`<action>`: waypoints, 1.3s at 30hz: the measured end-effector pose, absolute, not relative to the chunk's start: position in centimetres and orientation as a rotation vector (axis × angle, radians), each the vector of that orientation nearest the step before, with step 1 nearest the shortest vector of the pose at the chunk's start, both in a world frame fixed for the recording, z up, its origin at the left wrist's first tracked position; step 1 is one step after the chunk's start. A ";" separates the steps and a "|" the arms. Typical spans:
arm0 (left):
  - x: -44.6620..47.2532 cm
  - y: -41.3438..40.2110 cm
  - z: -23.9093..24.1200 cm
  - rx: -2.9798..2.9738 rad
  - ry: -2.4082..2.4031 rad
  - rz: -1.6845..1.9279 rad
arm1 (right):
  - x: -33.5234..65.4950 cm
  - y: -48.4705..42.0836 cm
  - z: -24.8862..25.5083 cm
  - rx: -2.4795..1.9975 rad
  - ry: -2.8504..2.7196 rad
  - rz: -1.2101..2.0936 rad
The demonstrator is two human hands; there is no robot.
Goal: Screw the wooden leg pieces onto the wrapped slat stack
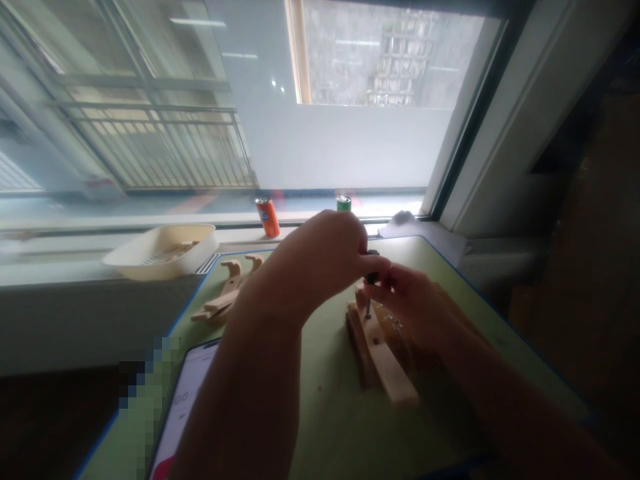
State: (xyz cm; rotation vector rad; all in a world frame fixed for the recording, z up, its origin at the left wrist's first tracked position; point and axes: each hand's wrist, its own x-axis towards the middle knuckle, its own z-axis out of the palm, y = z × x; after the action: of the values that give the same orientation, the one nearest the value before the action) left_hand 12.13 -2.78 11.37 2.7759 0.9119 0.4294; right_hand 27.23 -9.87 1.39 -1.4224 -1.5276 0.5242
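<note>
A screwdriver (371, 275) with a dark handle stands nearly upright between my hands. My left hand (333, 250) is closed round the top of its handle, the fingertips mostly hidden behind the hand. Just below, my right hand (413, 300) pinches around the lower handle and shaft. The shaft's tip meets a screw near the far end of a pale wooden bar (393, 373). Nearer to me along the bar is a dark round hole or screw head. Beneath and beside the bar lies a brown wooden piece (360, 350).
On the green table (325, 427), loose pale wooden parts (227, 293) lie at the left, with a phone (193, 380) nearer. Beyond stand a cream basin (160, 263), an orange can (267, 219) and a green can (343, 203). Small metal bits (395, 323) lie by my right hand.
</note>
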 end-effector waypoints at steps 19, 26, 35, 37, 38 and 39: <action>12.3 -2.1 11.3 2.784 0.720 0.440 | 27.2 -10.0 1.5 -1.434 -1.531 0.477; 12.6 -3.2 11.6 2.832 0.874 0.528 | 27.0 -9.8 1.5 -1.487 -1.516 0.380; 12.1 -3.8 12.4 2.785 0.499 0.356 | 27.1 -10.2 1.3 -1.327 -1.590 0.579; 12.1 -3.7 12.3 2.782 0.573 0.383 | 27.1 -10.2 1.5 -1.366 -1.551 0.596; 12.1 -3.7 12.2 2.785 0.630 0.404 | 27.1 -10.3 1.6 -1.377 -1.538 0.588; 12.1 -3.7 12.2 2.791 0.693 0.428 | 27.1 -10.2 1.6 -1.382 -1.531 0.573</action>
State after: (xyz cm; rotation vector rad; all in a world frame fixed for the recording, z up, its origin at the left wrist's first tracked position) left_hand 12.07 -3.67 12.16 2.7905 0.6925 0.4278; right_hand 27.07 -10.25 1.62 -1.3819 -1.5309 0.5730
